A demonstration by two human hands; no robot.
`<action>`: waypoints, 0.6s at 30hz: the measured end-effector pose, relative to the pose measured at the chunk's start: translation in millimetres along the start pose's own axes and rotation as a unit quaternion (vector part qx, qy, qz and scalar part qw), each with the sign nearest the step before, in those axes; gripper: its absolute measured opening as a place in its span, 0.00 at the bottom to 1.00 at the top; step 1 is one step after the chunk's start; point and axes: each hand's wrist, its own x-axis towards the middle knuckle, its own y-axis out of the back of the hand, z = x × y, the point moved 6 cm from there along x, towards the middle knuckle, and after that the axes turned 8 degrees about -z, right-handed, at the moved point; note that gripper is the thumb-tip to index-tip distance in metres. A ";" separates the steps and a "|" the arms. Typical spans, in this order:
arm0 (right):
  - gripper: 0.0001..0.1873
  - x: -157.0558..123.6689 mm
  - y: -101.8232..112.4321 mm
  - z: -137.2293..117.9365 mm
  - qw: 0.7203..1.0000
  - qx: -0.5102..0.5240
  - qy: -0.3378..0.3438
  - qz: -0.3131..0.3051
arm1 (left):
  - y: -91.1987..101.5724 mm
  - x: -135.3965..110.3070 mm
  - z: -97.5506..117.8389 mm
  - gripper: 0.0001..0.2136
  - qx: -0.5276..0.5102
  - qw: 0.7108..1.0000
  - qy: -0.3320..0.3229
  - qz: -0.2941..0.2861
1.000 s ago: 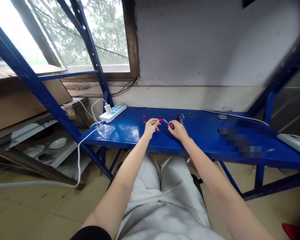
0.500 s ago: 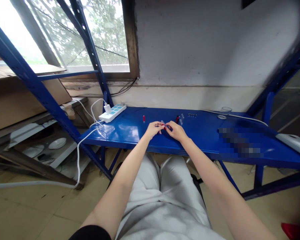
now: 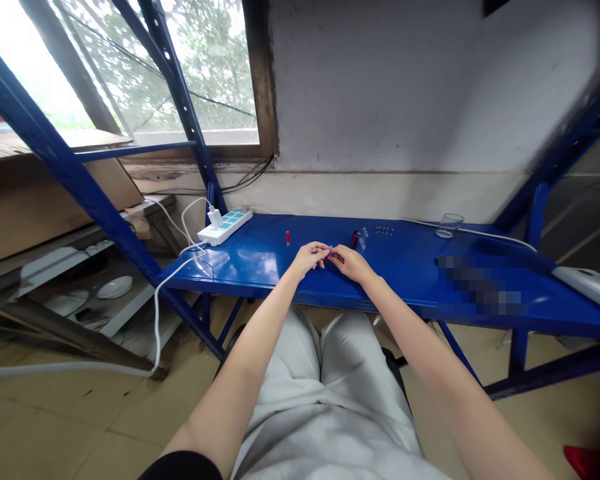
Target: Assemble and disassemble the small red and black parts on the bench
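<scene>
Over the middle of the blue metal shelf [image 3: 260, 263], my left hand [image 3: 307, 257] and my right hand [image 3: 347, 261] meet fingertip to fingertip. Both are closed in a pinch on one small part between them, mostly hidden by the fingers; a second ago it showed as a short clear blue tube and a red cap. A small red piece [image 3: 288, 236] stands on the shelf just left of my hands. Behind my right hand lie a red and black piece [image 3: 355, 238], a small clear part [image 3: 364, 237] and a row of tiny dark parts [image 3: 385, 230].
A white power strip [image 3: 226, 225] with a white cable sits at the shelf's back left. A clear glass cup [image 3: 450, 225] stands at the back right, and a white flat object [image 3: 587, 283] lies at the far right. Blue rack posts frame both sides.
My hands have come together: a second ago the left held a red cap and the right a clear blue tube, apart. Now the two pieces are joined and hidden between my fingertips.
</scene>
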 end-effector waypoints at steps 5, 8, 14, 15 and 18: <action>0.12 -0.4 -0.7 -4.0 1.000 0.007 0.027 -0.006 | -1.8 0.3 1.4 0.09 -0.020 1.000 0.001 -0.016; 0.12 -0.6 -1.0 -7.2 0.999 0.016 0.046 -0.014 | -2.8 -0.6 3.1 0.09 -0.024 1.000 0.005 -0.019; 0.12 -0.6 0.8 -6.7 0.999 0.008 0.045 -0.005 | -4.0 -1.3 4.3 0.09 -0.024 0.999 0.011 -0.026; 0.12 -0.6 1.2 -6.8 0.999 0.006 0.046 -0.003 | -3.9 -1.0 4.2 0.09 -0.025 0.999 0.010 -0.025; 0.12 -0.7 3.0 -7.4 0.999 0.001 0.049 0.005 | -3.0 0.0 3.5 0.09 -0.028 0.999 0.005 -0.015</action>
